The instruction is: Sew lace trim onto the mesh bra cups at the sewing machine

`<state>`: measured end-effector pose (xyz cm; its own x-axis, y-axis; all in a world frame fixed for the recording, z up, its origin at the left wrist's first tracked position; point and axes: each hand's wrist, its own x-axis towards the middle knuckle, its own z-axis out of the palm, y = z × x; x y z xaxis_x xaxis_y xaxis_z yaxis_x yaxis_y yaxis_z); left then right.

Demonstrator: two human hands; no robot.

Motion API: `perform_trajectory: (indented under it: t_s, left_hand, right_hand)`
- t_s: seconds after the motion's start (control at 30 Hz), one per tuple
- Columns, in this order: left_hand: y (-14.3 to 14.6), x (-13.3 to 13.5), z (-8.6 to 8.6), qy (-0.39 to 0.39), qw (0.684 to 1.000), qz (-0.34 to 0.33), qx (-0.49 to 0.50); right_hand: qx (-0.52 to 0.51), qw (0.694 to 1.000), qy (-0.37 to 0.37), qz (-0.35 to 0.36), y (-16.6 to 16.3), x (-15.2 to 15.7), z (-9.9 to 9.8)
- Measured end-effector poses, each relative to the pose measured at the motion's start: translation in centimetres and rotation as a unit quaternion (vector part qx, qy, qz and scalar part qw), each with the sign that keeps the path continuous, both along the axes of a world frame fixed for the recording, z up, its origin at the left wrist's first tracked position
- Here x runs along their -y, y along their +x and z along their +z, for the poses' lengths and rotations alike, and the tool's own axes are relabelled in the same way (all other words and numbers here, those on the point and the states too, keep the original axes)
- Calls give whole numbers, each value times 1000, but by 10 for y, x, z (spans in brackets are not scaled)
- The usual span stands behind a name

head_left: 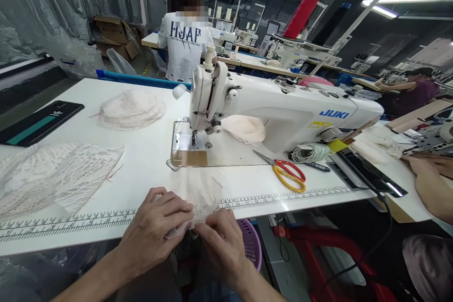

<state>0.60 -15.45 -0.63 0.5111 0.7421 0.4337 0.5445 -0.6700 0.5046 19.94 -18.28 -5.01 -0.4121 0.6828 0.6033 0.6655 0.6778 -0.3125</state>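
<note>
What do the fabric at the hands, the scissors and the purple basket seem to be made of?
Fabric: a thin, matte textile, sheer-looking and softly wrinkled, with loose threads at its edge; fibre unclear. Scissors: grey metal blades, probably steel, with smooth, glossy red and yellow handles, perhaps plastic-coated. Purple basket: likely moulded plastic, judging by its even colour and perforated wall.

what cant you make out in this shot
Head view, sheer cloth: gripped part covered by the left hand and right hand.
Head view, purple basket: largely hidden by the right hand and table.
Head view, lace pieces: cut off by the left picture edge.
Head view, yellow label: print too small.
</note>
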Motion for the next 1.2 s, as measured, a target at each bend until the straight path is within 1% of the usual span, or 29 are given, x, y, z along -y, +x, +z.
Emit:
perform_trajectory:
  t_s: [0.17, 0.33, 0.53, 0.7, 0.9, 1.07, 1.13, 1.2]
  left_hand:
    - [-1, -1, -3, 4, 1000, -7, 1]
    - [-1, -2, -7, 38, 999, -9, 12]
    - [1, -3, -5, 10, 1000, -9, 15]
    - [-1, -1, -5, 6, 1000, -6, 21]
    - [-4, -1, -9, 17, 1000, -12, 1]
    - [-4, -1, -10, 26, 1000, -9, -14]
    - [-4, -1, -10, 29, 999, -6, -15]
    - [-4, 0, -9, 33, 999, -6, -18]
  right_hand:
    - [-37, 999, -28, 2, 1, -1, 2]
    - [-43, 998, -50, -11, 0, -2, 4]
    - [-76, 995, -62, -9, 4, 5, 3]
    - [-58, 995, -73, -30, 0, 8, 2]
    - [-70, 993, -82, -48, -12, 1, 11]
    - [-37, 992, -107, -57, -12, 3, 13]
    - [-23, 992, -111, -51, -9, 4, 16]
    - [-27, 993, -109, -30, 0, 6, 22]
